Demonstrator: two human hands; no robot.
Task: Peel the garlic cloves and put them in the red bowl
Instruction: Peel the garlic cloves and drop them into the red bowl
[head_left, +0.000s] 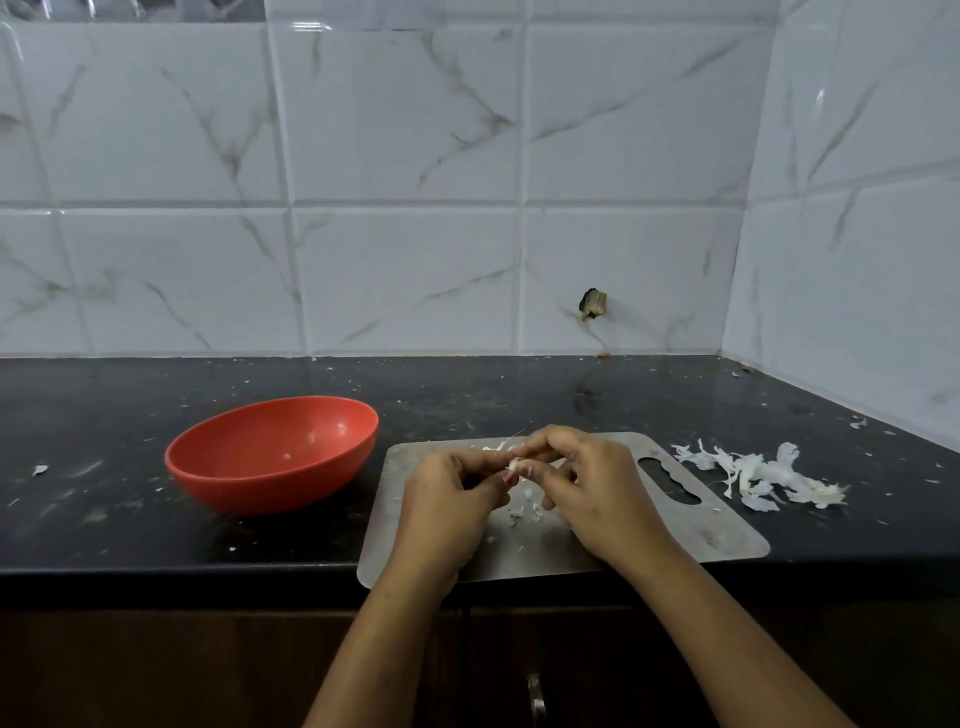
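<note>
Two bare hands meet over the far part of a flat grey steel cutting board (701, 535), which lies at the front edge of the black speckled stone countertop (130, 545). Between them is one small, pale garlic clove (514, 464). The left hand (447, 504) pinches it with curled fingertips, and the right hand (597, 488) closes thumb and forefinger on it from the other side, so both grips are narrow and tight on the clove. The shallow red plastic bowl (260, 493) stands just beside the board's left edge, holding only a pale speck or two as far as can be told. A heap of papery white garlic skins (763, 475) lies off the board's right edge, and a few scraps (524, 506) sit on the board under the hands. The clove is probably light and firm, and slick once bare. Its skin looks thin, dry and apt to tear into flakes, so it is best steadied by its sides while a nail lifts the skin at one end.
</note>
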